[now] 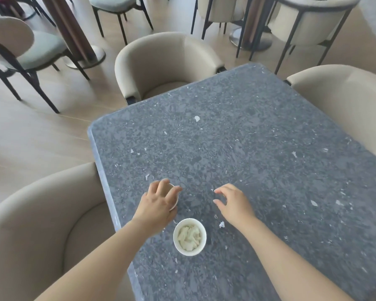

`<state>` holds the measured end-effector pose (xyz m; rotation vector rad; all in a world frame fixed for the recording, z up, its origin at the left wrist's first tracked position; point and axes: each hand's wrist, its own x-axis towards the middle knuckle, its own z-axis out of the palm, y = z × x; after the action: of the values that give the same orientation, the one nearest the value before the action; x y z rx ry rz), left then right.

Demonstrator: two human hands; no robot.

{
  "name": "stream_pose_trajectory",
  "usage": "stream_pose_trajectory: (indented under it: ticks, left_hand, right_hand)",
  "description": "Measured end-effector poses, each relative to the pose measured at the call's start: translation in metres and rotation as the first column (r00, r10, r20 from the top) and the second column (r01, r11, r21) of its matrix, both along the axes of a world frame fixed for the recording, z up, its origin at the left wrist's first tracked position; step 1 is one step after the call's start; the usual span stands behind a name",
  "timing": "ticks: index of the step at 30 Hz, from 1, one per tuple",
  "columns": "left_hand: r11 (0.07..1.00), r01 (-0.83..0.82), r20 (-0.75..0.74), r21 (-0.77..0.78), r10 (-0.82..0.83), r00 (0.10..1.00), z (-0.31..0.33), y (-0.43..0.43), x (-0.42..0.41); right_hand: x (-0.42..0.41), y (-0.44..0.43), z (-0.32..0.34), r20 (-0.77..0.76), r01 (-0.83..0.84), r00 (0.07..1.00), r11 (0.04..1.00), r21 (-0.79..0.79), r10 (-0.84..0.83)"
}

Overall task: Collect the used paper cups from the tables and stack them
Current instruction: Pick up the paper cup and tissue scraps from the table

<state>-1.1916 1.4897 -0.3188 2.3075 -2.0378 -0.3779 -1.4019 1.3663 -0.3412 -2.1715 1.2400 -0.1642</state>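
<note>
A white paper cup [189, 237] stands upright on the dark speckled table [258, 148], near its front left edge, with crumpled white tissue inside. Just behind it a second white paper cup [174, 202] is mostly hidden under my left hand [159, 199], whose fingers wrap over its rim from above. My right hand [233, 203] hovers over the table to the right of both cups, fingers spread and curled, holding nothing.
Small white paper scraps [221, 224] lie scattered on the table. Beige tub chairs stand at the front left [41, 224], the far side [161, 66] and the right [345, 105]. More chairs and table pedestals [85, 55] fill the wooden floor behind.
</note>
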Motion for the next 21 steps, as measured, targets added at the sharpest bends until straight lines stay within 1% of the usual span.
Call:
stream_pose_trajectory:
  ticks: [3,10,16,21]
  left_hand:
    - [0.998,0.033,0.001,-0.054,-0.033,0.999,0.001,-0.01,0.002]
    - [0.997,0.063,0.0,-0.046,-0.063,0.998,0.003,-0.032,0.001]
    - [0.998,0.057,-0.004,-0.038,-0.057,0.998,0.005,-0.033,0.0]
    - [0.998,0.06,-0.006,-0.022,-0.06,0.998,0.005,-0.028,-0.001]
  right_hand:
    - [0.006,-0.011,-0.01,-0.03,0.003,1.0,1.0,-0.008,-0.003]
    - [0.022,-0.024,-0.025,-0.131,-0.026,0.991,0.999,-0.041,0.02]
    - [0.021,-0.026,-0.025,-0.136,-0.031,0.99,0.999,-0.038,0.026]
    - [-0.005,-0.017,-0.016,-0.117,0.001,0.993,0.999,-0.033,-0.005]
